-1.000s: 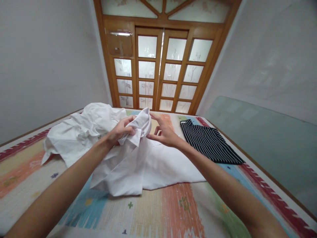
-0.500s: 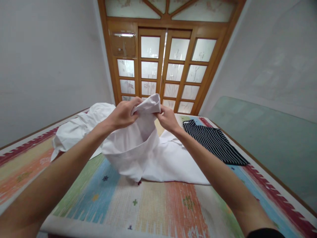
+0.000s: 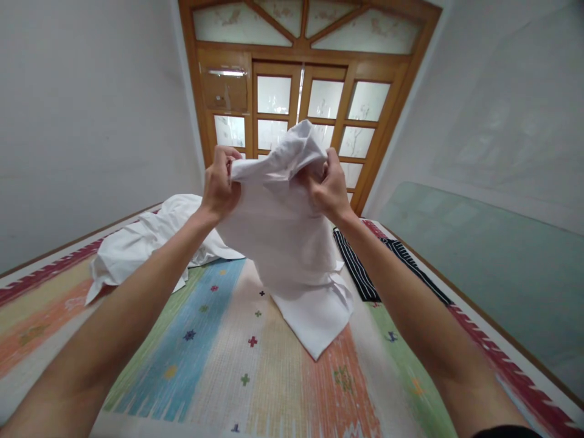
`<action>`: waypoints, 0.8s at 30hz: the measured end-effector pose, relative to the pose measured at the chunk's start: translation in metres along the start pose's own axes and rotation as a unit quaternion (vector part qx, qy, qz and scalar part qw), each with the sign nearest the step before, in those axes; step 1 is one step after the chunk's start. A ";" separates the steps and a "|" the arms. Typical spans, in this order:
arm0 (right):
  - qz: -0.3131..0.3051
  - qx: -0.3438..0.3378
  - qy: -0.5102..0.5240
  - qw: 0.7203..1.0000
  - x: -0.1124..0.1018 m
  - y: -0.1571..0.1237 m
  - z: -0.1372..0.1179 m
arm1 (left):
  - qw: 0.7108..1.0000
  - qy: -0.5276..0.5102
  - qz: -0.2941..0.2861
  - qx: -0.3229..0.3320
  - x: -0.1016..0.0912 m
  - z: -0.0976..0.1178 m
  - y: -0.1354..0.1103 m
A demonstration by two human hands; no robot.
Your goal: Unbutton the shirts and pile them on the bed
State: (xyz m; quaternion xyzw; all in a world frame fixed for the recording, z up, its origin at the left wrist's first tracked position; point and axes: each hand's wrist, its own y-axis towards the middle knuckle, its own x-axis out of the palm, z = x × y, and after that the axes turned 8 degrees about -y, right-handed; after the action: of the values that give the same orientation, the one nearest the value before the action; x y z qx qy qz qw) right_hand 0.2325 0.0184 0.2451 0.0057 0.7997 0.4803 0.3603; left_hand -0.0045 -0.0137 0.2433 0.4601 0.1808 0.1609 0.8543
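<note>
Above the striped mat [image 3: 219,340], a white shirt [image 3: 283,237] is held up at about chest height in front of the wooden door [image 3: 274,97]. The left hand [image 3: 220,185] has its grip closed around the shirt's upper left edge, with the fingers curled over the cloth. The right hand [image 3: 329,190] has its grip closed on the upper right edge, bunching the fabric. Between the hands the cloth rises in a loose peak. The body of the shirt hangs down, and its lowest corner touches the mat. A heap of white cloth [image 3: 141,243] lies on the mat to the left, well apart. A dark striped garment [image 3: 360,274] lies flat to the right, partly hidden by the right forearm. A green glass sheet [image 3: 479,261] leans against the right wall.
</note>
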 end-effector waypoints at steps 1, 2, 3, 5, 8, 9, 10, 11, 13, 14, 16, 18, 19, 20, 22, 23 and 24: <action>0.001 -0.001 -0.009 1.000 -0.005 -0.002 -0.001 | 0.999 0.028 -0.012 0.023 0.000 0.000 -0.002; 0.005 -0.002 -0.020 1.000 -0.009 -0.003 -0.002 | 0.996 0.062 -0.032 0.047 -0.001 -0.001 -0.003; 0.005 -0.004 -0.030 1.000 -0.014 -0.005 -0.003 | 0.991 0.098 -0.062 0.069 -0.002 -0.002 -0.004; -0.010 -0.013 -0.050 0.999 -0.023 -0.007 -0.002 | 0.974 0.161 -0.122 0.099 -0.005 -0.004 -0.003; -0.021 -0.021 -0.077 0.997 -0.031 -0.010 0.002 | 0.957 0.228 -0.143 0.109 -0.009 -0.009 0.001; -0.024 -0.017 -0.088 0.996 -0.033 -0.012 0.004 | 0.953 0.247 -0.136 0.106 -0.009 -0.010 0.002; -0.030 -0.011 -0.101 0.994 -0.034 -0.013 0.005 | 0.950 0.265 -0.128 0.102 -0.009 -0.012 0.003; -0.044 -0.003 -0.114 0.992 -0.034 -0.015 0.007 | 0.947 0.280 -0.124 0.095 -0.009 -0.015 0.004; -0.084 0.011 -0.139 0.987 -0.033 -0.019 0.013 | 0.943 0.298 -0.127 0.079 -0.009 -0.019 0.002; -0.106 0.015 -0.150 0.983 -0.033 -0.022 0.017 | 0.943 0.298 -0.134 0.071 -0.009 -0.022 0.001; -0.137 0.023 -0.166 0.976 -0.032 -0.027 0.028 | 0.946 0.285 -0.148 0.052 -0.010 -0.026 -0.002; -0.143 0.039 -0.160 0.976 -0.031 -0.032 0.041 | 0.952 0.263 -0.155 0.026 -0.011 -0.030 -0.005; -0.144 0.049 -0.145 0.978 -0.030 -0.034 0.047 | 0.955 0.252 -0.154 0.011 -0.012 -0.031 -0.005; -0.144 0.059 -0.123 0.980 -0.029 -0.036 0.052 | 0.959 0.241 -0.150 -0.003 -0.013 -0.032 -0.006; -0.132 0.074 -0.067 0.986 -0.027 -0.039 0.055 | 0.965 0.229 -0.130 -0.018 -0.015 -0.032 -0.005; -0.115 0.077 -0.044 0.989 -0.027 -0.040 0.054 | 0.966 0.231 -0.115 -0.017 -0.015 -0.031 -0.005; -0.088 0.076 -0.027 0.993 -0.027 -0.040 0.050 | 0.966 0.239 -0.101 -0.013 -0.016 -0.031 -0.003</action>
State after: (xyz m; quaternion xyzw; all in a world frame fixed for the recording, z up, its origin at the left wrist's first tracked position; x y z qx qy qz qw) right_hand 0.2951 0.0249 0.2161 -0.0244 0.8212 0.3838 0.4216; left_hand -0.0322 -0.0002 0.2275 0.3766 0.4227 0.1817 0.8040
